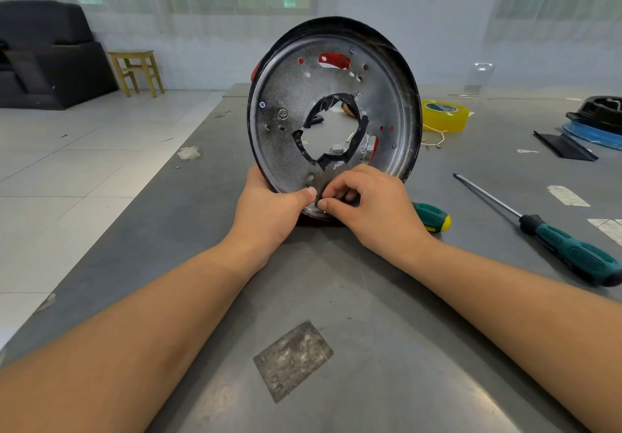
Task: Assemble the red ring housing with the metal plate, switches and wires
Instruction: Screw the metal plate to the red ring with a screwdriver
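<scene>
You have the round metal plate (pixel 289 129) standing up on its edge on the gray desk (pixel 336 298), with its flat face turned toward you and the big hole in its middle looking straight at you. Red from the ring housing (pixel 335 60) shows through the holes near the top. Your left hand (pixel 269 210) holds the bottom edge, thumb pressed on the plate. Your right hand (pixel 373 210) has its grip pinched tight at the bottom rim; what it pinches is too small to tell. Two screwdrivers (pixel 572 251) lie to your right, and a yellow tape roll (pixel 444 114) sits behind
</scene>
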Available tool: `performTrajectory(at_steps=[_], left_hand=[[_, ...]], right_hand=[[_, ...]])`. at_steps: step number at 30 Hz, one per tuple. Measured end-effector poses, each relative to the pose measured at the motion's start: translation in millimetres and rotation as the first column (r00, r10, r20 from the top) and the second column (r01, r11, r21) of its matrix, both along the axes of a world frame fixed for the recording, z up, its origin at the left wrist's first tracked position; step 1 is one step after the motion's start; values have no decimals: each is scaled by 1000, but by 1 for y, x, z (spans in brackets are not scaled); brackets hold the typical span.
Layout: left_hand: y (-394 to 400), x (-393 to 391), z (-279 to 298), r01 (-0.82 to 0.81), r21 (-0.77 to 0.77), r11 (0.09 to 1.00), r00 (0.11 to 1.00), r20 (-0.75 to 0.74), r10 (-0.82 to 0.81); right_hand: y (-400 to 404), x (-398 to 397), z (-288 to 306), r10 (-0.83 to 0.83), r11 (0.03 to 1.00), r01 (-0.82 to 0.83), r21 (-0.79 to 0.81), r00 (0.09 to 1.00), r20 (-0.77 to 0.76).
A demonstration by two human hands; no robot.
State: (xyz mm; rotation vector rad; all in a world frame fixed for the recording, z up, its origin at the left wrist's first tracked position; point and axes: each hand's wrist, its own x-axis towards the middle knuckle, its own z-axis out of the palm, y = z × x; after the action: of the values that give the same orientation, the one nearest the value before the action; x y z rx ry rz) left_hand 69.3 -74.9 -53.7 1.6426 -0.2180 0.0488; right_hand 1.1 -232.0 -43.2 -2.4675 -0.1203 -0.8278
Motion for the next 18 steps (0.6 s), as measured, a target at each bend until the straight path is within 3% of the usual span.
performTrajectory(at_steps=[18], left_hand=[[3,-4,3,-5,56,998,999,37,3]], right_hand=[[3,-3,2,-26,998,24,-51,999,-27]])
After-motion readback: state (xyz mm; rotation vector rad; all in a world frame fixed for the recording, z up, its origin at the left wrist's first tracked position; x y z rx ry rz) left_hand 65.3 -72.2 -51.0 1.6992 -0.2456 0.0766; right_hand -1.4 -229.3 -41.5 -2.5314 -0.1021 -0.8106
